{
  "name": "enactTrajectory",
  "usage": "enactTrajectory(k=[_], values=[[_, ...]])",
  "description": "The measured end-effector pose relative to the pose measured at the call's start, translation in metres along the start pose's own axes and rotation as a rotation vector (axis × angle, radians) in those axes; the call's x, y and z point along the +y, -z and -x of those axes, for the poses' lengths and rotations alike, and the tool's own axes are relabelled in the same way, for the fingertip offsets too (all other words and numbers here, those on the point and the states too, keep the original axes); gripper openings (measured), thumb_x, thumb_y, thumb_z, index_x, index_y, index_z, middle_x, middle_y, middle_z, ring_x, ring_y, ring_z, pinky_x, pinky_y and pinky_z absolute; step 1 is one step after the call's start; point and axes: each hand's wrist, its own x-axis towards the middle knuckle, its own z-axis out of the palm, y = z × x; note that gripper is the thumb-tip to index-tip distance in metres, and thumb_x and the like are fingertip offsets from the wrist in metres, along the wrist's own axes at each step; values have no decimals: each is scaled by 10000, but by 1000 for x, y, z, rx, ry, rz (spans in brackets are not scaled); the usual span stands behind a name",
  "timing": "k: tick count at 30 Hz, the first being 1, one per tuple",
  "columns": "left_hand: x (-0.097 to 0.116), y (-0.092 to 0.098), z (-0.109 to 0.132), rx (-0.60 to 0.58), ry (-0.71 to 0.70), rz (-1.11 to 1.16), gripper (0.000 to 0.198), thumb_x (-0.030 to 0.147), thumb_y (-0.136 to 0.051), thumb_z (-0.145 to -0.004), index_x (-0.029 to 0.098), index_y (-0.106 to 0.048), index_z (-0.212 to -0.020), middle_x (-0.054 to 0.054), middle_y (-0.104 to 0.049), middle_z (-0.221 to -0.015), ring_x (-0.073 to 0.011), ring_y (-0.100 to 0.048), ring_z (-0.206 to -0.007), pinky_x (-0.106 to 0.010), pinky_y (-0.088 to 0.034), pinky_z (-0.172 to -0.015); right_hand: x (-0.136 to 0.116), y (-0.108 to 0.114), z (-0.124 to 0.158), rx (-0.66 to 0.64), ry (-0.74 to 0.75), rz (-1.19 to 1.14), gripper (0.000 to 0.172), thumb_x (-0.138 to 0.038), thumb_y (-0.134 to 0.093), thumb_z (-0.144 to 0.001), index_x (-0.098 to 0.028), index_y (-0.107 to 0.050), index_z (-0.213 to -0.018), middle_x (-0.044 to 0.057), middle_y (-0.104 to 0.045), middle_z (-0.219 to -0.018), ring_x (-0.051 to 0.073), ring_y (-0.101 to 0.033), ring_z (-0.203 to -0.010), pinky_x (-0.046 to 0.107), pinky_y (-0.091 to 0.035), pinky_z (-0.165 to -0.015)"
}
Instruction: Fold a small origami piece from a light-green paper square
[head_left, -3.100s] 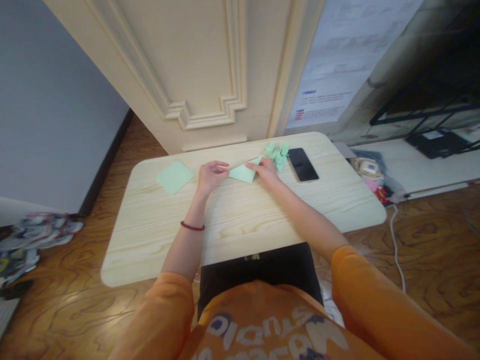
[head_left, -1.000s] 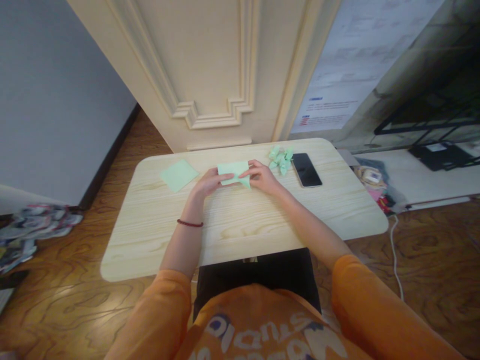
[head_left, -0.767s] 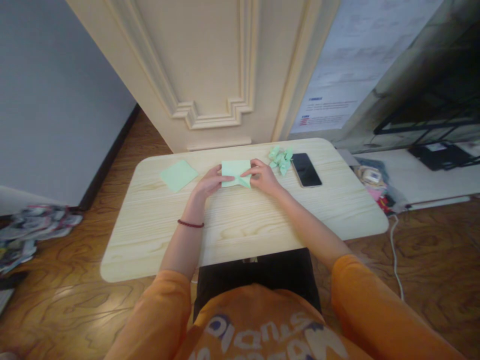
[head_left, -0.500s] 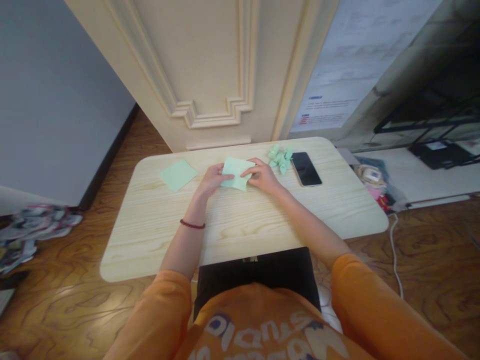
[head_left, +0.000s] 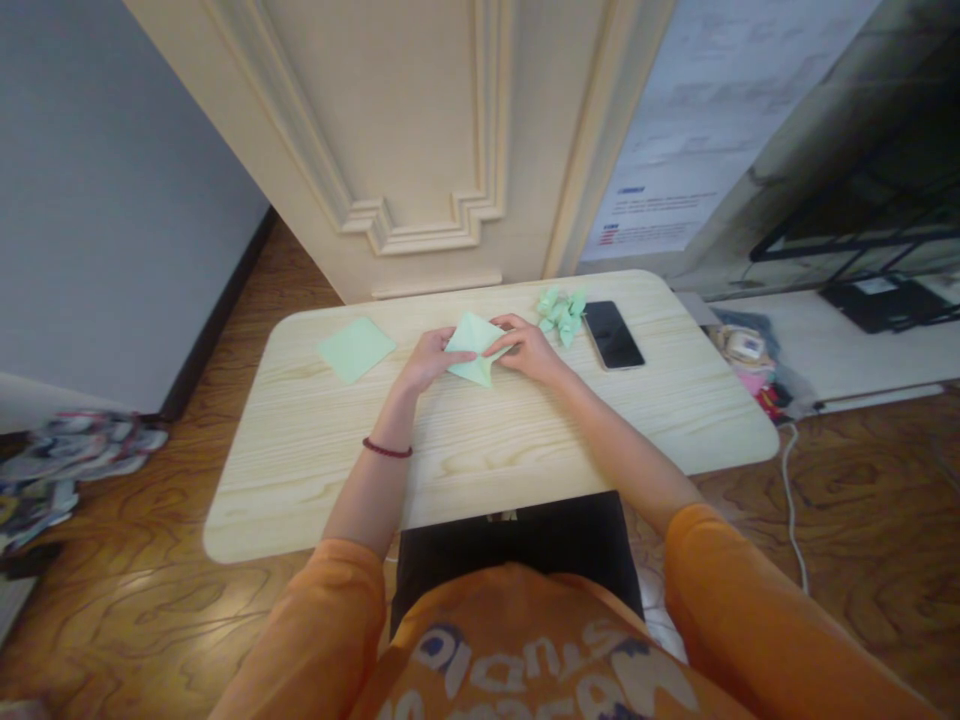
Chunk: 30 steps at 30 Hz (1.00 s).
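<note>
A pale green sheet of paper [head_left: 472, 350] is held between both hands just above the far middle of the light wooden table [head_left: 315, 470], turned so one corner points toward me. My left hand [head_left: 431, 358] pinches its left edge, and a dark red bracelet sits on that wrist. My right hand [head_left: 529, 348] grips its right side with curled fingers. A flat stack of green paper squares [head_left: 355, 348] lies to the left. Several small folded green paper pieces [head_left: 561, 312] sit just right of my right hand.
A black phone [head_left: 613, 334] lies face up beside the folded pieces. A cream panelled door [head_left: 405, 140] stands right behind the table. Clutter [head_left: 746, 360] and a white cable [head_left: 791, 490] lie on the floor at right, a cloth heap [head_left: 67, 470] at left.
The paper was a flat folded shape on the table three seconds ago; both hands lifted it, opened it out and have rotated it to a diamond. The view shifted slightly.
</note>
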Motion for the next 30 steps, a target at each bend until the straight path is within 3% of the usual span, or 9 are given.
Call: enactTrajectory(k=[5, 9, 11, 15, 20, 25, 28, 30], values=[[0, -3, -2, -37, -96, -63, 359, 273, -769, -552, 117, -730, -873, -32, -709, -771, -176, -621, -691, -260, -469, -659, -7, -4, -2, 122, -166, -272, 208, -328, -833, -541, -172, -727, -627, 68, -654, -1021, 218, -614, -972, 319, -473, -838], [3, -7, -2, -85, -152, -44, 329, 231, -730, -564, 107, -728, -869, -40, -707, -778, -189, -635, -726, -279, -483, -701, -10, -6, -2, 183, -334, -364, 291, -409, -829, -529, -176, -671, -604, 5, -669, -734, 159, -599, -709, 277, -459, -683], [4, -9, -1, -103, -175, -39, 316, 251, -750, -577, 122, -730, -865, -39, -716, -807, -206, -650, -773, -306, -495, -760, -8, -7, -2, 218, -396, -379, 317, -423, -831, -519, -177, -650, -601, -20, -637, -620, 135, -561, -608, 258, -428, -613], [3, -10, -2, -125, -187, -36, 305, 384, -776, -636, 163, -732, -841, -26, -720, -830, -216, -656, -839, -326, -500, -827, -3, -6, -3, 275, -419, -430, 325, -424, -829, -515, -179, -637, -612, -25, -636, -587, 127, -562, -579, 244, -412, -588], [0, -13, -5, 54, -177, 73, 437, 556, -706, -716, 154, -723, -886, -70, -719, -895, -204, -661, -860, -291, -520, -776, -9, -4, -3, 255, -417, -402, 318, -407, -822, -524, -179, -614, -603, -33, -624, -565, 113, -536, -530, 236, -372, -543], [5, -19, 0, 118, -204, 73, 697, 332, -900, -488, 148, -655, -1114, -87, -730, -913, -208, -691, -807, -305, -544, -759, -13, -4, -1, 158, -417, -336, 310, -401, -814, -542, -175, -606, -581, -36, -580, -511, 118, -516, -506, 242, -349, -522], [6, -21, 2, 156, -197, 58, 660, 326, -897, -485, 134, -665, -1072, -80, -731, -824, -211, -697, -733, -297, -551, -693, -13, -7, -2, 174, -410, -374, 313, -389, -832, -528, -182, -619, -626, -41, -588, -528, 122, -536, -512, 246, -385, -530], [6, -22, 2, 205, -206, 55, 619, 329, -893, -488, 134, -679, -1035, -70, -727, -773, -203, -693, -694, -280, -546, -656, -14, -10, -2, 225, -410, -471, 357, -362, -849, -514, -202, -643, -757, -65, -589, -538, 115, -544, -511, 242, -417, -544]])
